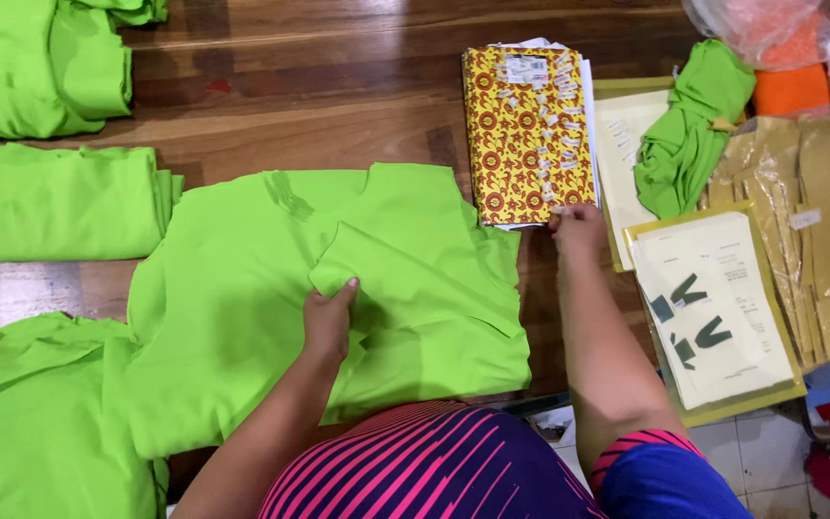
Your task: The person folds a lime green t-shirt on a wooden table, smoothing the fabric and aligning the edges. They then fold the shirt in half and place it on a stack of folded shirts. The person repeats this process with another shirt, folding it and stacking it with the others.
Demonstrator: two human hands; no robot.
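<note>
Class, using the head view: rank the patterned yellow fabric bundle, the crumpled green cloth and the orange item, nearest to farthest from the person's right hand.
From the right hand:
1. Patterned yellow fabric bundle, touching the fingertips, just above.
2. Crumpled green cloth, up and to the right.
3. Orange item, far top right corner.

A dark brown, glossy wooden bench (pixel 338 86) with plank grain fills most of the view, light gleaming off its far edge and a pale worn patch at its left edge. Beyond its near right corner lies a white tiled floor (pixel 770 461).
</note>
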